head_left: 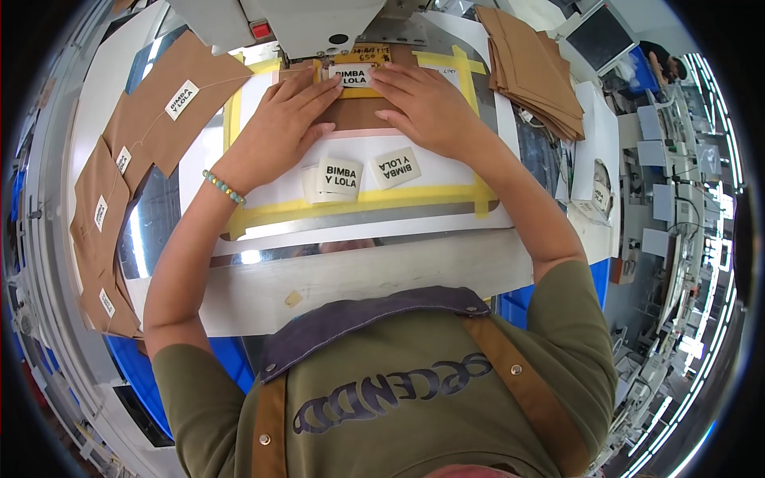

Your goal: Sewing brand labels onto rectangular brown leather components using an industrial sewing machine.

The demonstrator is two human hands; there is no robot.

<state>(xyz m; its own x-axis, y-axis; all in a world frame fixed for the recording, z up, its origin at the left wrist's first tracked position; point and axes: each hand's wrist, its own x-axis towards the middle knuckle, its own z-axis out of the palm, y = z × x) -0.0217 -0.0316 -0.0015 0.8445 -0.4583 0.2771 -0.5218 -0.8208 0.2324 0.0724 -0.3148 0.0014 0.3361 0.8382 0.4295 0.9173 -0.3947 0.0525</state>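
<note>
Fingertips of my left hand point(288, 127) press at the left end of a white printed label point(351, 76) under a sewing machine head point(307, 24); my right hand point(421, 111) touches its right end. Both hands have fingers apart, lying on the work. The label sits in a yellow template point(360, 93) over a brown piece point(355, 114), on a white board point(279, 191) edged with yellow tape. Loose printed labels lie between my forearms, a small stack point(339, 177) and another pile point(394, 167) turned upside down.
Brown pieces with labels stitched on, linked by thread, trail down the left point(111, 239). A stack of brown pieces point(532, 72) and a white box point(594, 191) are at the right. Blue bins point(135, 358) sit below the table. A monitor point(598, 36) and another person point(661, 60) are farther right.
</note>
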